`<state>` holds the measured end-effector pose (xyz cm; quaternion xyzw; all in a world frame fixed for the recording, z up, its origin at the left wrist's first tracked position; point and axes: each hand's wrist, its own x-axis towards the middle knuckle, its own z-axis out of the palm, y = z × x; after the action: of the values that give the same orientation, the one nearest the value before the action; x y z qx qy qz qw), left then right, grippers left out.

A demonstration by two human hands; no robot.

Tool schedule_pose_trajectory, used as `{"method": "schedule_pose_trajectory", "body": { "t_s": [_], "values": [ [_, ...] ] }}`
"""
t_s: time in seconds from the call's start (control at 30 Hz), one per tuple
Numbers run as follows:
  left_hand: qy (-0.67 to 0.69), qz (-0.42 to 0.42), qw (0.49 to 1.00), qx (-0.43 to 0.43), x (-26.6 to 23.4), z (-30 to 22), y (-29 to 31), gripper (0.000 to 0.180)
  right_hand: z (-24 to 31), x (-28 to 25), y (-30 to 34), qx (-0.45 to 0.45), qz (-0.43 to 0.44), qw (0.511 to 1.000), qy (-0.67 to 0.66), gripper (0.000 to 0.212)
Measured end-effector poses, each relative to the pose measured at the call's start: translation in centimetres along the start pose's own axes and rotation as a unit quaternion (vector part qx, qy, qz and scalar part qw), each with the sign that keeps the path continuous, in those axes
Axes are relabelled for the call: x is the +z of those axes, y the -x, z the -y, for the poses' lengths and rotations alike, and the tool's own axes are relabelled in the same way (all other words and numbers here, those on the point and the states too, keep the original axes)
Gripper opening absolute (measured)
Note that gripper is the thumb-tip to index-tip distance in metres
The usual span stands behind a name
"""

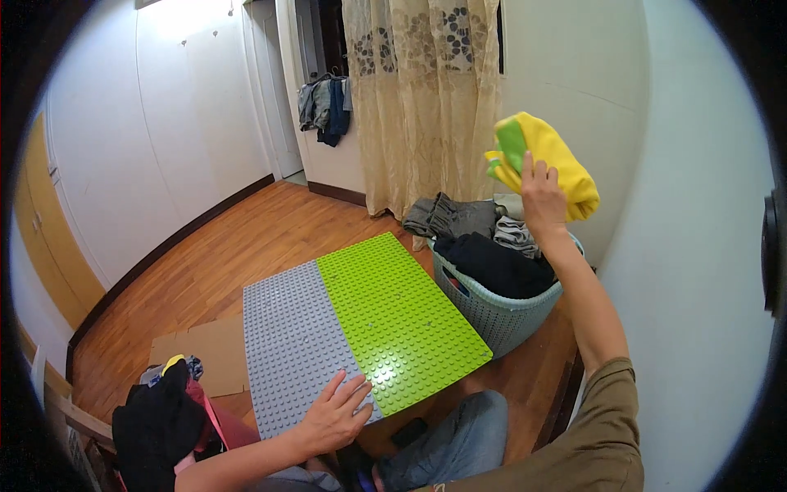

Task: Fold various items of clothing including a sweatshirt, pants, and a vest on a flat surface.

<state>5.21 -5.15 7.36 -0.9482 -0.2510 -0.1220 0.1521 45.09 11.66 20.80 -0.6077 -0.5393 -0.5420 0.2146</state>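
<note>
Up over the laundry basket (508, 316), my right hand (543, 195) grips a folded yellow and green garment (561, 160), fingers on its near side and the thumb hidden. Beneath it the basket is heaped with clothes: a black garment (496, 264), a grey one (459, 216) toward the back and a striped one (515, 236). My left hand (334, 414) rests with fingers apart on the near edge of a low studded building-brick table (402, 303), half grey and half lime green. Nothing is in that hand.
At the lower left, a pink container (234, 420) holds more clothes, with a black garment (160, 418) on top. Flat cardboard (213, 353) lies on the wooden floor beside the table. A sheer beige curtain (422, 107) hangs behind the basket; a wall (705, 221) stands close on the right.
</note>
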Motion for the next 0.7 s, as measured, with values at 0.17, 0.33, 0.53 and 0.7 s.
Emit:
{"method": "schedule_pose_trajectory", "body": {
  "t_s": [0.17, 0.33, 0.53, 0.7],
  "values": [
    [0.007, 0.031, 0.999, 0.007, 0.2, -0.7, -0.6, 0.018, -3.1, 13.9, 12.9, 0.088, 0.252, 0.962, -0.054, 0.025],
    [0.000, 0.082, 0.997, -0.007, 0.5, -0.9, 0.3, 0.016, -2.2, 14.8, 15.0, 0.143, 0.410, 0.891, -0.135, 0.025],
    [-0.015, 0.088, 0.994, 0.060, 1.4, 0.6, 0.3, 0.021, -8.0, 22.7, 21.7, 0.108, 0.321, 0.931, -0.135, 0.061],
    [-0.067, 0.056, 0.996, -0.002, 0.8, 1.9, 1.0, 0.019, -7.3, 21.0, 22.1, 0.118, 0.351, 0.888, -0.273, 0.052]
  ]
}}
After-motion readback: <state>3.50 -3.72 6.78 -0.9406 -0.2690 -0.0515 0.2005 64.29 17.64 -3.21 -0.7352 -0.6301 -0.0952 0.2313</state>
